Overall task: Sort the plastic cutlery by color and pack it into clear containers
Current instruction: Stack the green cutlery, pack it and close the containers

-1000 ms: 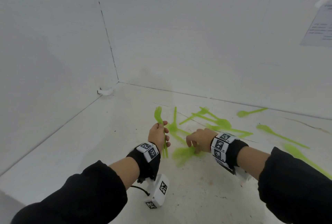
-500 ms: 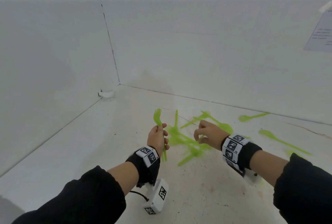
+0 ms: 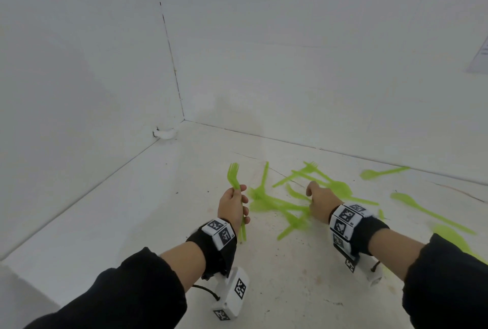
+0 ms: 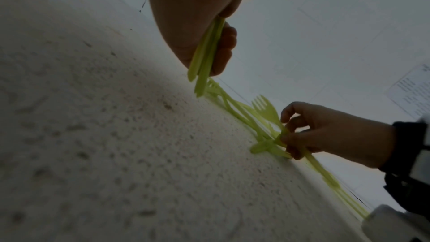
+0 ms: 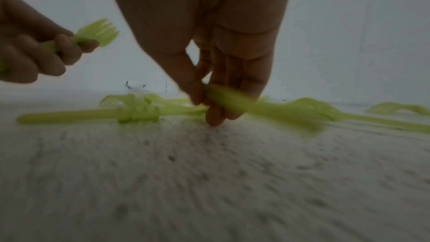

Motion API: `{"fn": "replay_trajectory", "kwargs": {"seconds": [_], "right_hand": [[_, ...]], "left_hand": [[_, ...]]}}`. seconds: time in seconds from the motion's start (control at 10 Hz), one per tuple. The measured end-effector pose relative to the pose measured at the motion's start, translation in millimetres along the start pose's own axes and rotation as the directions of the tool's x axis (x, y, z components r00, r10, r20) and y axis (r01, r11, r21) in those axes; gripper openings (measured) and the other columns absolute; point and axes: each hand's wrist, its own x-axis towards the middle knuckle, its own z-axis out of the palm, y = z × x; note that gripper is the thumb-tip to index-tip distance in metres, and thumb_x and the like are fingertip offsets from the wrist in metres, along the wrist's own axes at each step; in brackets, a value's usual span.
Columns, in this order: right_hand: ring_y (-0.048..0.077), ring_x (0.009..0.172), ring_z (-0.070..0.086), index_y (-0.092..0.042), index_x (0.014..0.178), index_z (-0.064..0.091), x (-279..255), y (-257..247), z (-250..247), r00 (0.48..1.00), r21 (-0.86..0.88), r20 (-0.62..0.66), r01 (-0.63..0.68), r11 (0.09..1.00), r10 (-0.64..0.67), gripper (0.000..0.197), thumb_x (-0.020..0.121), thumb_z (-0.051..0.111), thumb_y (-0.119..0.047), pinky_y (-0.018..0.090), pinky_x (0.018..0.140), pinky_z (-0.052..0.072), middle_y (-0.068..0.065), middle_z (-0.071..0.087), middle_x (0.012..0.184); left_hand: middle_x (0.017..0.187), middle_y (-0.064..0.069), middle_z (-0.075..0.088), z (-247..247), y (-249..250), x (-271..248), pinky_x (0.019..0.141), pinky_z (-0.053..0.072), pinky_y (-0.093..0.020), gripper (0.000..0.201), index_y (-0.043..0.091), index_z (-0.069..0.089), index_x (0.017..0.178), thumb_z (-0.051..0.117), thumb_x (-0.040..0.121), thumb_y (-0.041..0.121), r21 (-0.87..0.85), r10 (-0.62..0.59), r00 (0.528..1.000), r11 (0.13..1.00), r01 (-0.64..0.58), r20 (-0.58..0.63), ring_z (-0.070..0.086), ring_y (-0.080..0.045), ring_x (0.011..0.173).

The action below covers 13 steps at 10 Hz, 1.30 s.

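1. Across the whole scene, a white speckled floor surface [image 3: 137,212] is seen, bounded by two white walls [image 3: 290,64] that meet in a corner at the back left; a printed sheet [image 3: 479,56] is fixed to the right-hand wall at the picture's edge.
2. Two black sleeves [image 3: 126,294] are seen entering from below, each wrist wrapped in a black band bearing white marker tags [image 3: 219,231].
3. A loose pile of green cutlery [image 3: 280,206] is spread on the floor between and beyond the hands, forks and spoons lying crossed over one another (several are blurred, so no count can be given).
4. The left hand [image 3: 233,206] is raised just left of the pile, its fingers curled round a bundle of green forks [image 3: 233,174]; the tines are pointed up and away, and the handle ends [image 4: 200,78] are seen sticking out below the palm, more than one handle being held together.
5. The right hand [image 3: 320,202] is lowered onto the right part of the pile; its thumb and fingertips [image 5: 215,117] are closed in a pinch on one green piece [image 5: 230,100], whose type cannot be told through the blur.
6. Further spoons [image 3: 380,173] are scattered singly to the right, well apart from both hands.
7. A small white fitting [image 3: 165,134] is seen in the corner.
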Motion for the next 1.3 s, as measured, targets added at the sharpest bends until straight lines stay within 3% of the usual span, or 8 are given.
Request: {"fn": "replay_trajectory", "kwargs": {"seconds": [0.1, 0.3, 0.5, 0.7, 0.8, 0.9, 1.1, 1.3], "right_hand": [[0.029, 0.095, 0.055, -0.005, 0.12, 0.044, 7, -15, -3, 0.991, 0.137, -0.131, 0.018, 0.99, 0.0, 0.028, 0.092, 0.044, -0.004, 0.029, 0.072, 0.041, 0.015, 0.058, 0.104], [0.022, 0.11, 0.056, -0.014, 0.126, 0.05, 14, -50, 16, 0.985, -0.051, 0.144, 0.099, 0.994, -0.091, 0.054, 0.082, 0.065, -0.042, 0.027, 0.083, 0.043, 0.007, 0.059, 0.12], [0.022, 0.112, 0.056, -0.015, 0.127, 0.052, 16, -54, 11, 0.977, -0.117, 0.159, 0.16, 0.98, -0.141, 0.037, 0.092, 0.052, -0.029, 0.028, 0.088, 0.045, 0.006, 0.059, 0.123], [0.02, 0.09, 0.052, -0.012, 0.116, 0.058, 22, -48, -14, 0.983, 0.006, 0.02, 0.181, 0.983, -0.181, 0.029, 0.091, 0.057, -0.027, 0.021, 0.069, 0.035, 0.005, 0.059, 0.102], [0.013, 0.07, 0.043, -0.018, 0.102, 0.062, 21, -50, -24, 0.955, 0.074, -0.044, 0.295, 0.952, -0.293, 0.017, 0.086, 0.064, -0.024, 0.011, 0.056, 0.03, -0.009, 0.042, 0.069], [-0.002, 0.062, 0.041, -0.016, 0.106, 0.065, 12, -43, -26, 0.903, 0.009, 0.137, 0.411, 0.912, -0.408, 0.024, 0.082, 0.067, -0.018, 0.005, 0.058, 0.031, -0.015, 0.043, 0.07], [0.012, 0.089, 0.045, -0.025, 0.13, 0.049, -3, -18, -24, 0.894, -0.147, 0.375, 0.319, 0.936, -0.245, 0.043, 0.089, 0.051, -0.015, 0.018, 0.078, 0.034, -0.006, 0.047, 0.102], [0.01, 0.093, 0.051, -0.053, 0.134, 0.027, -16, -3, -45, 0.781, -0.216, 0.605, 0.348, 0.912, -0.154, 0.063, 0.088, 0.051, -0.017, 0.022, 0.09, 0.043, -0.01, 0.047, 0.107]], "left_hand": [[0.07, -0.001, 0.042, -3, 1, 1, 0.04, 0.028, -0.017, 0.025, 0.016, 0.054, 0.093, 0.03, 0.101, 0.014, -0.005, -0.001, 1.0, 1.0, 0.001, -0.011, 0.034, -0.013, 0.048], [0.069, -0.001, 0.041, -9, 2, 1, 0.041, 0.028, -0.017, 0.025, 0.016, 0.053, 0.091, 0.03, 0.101, 0.015, -0.011, 0.004, 0.999, 1.0, -0.004, -0.035, 0.033, -0.013, 0.048], [0.069, -0.001, 0.042, -17, 1, 4, 0.04, 0.029, -0.017, 0.024, 0.015, 0.054, 0.095, 0.031, 0.101, 0.015, -0.014, 0.003, 0.999, 1.0, -0.004, -0.054, 0.034, -0.013, 0.048], [0.069, 0.0, 0.042, -16, 2, 7, 0.039, 0.029, -0.017, 0.026, 0.017, 0.054, 0.091, 0.031, 0.101, 0.015, -0.02, -0.01, 0.999, 1.0, 0.009, -0.052, 0.034, -0.013, 0.048], [0.069, 0.0, 0.042, -13, 0, 9, 0.04, 0.029, -0.018, 0.025, 0.017, 0.054, 0.091, 0.031, 0.101, 0.015, -0.02, -0.015, 0.999, 1.0, 0.015, -0.046, 0.034, -0.013, 0.048], [0.069, 0.0, 0.042, -12, -1, 10, 0.04, 0.029, -0.017, 0.025, 0.015, 0.054, 0.093, 0.031, 0.101, 0.015, -0.025, -0.022, 0.999, 0.999, 0.021, -0.044, 0.034, -0.013, 0.048], [0.068, 0.0, 0.042, -12, -5, 12, 0.042, 0.029, -0.018, 0.026, 0.017, 0.055, 0.09, 0.031, 0.101, 0.016, -0.022, -0.034, 0.999, 0.999, 0.033, -0.031, 0.034, -0.012, 0.048], [0.068, 0.0, 0.043, -8, -9, 13, 0.041, 0.03, -0.019, 0.027, 0.019, 0.055, 0.088, 0.032, 0.101, 0.016, -0.012, -0.042, 0.999, 0.999, 0.042, -0.022, 0.035, -0.012, 0.047]]}}
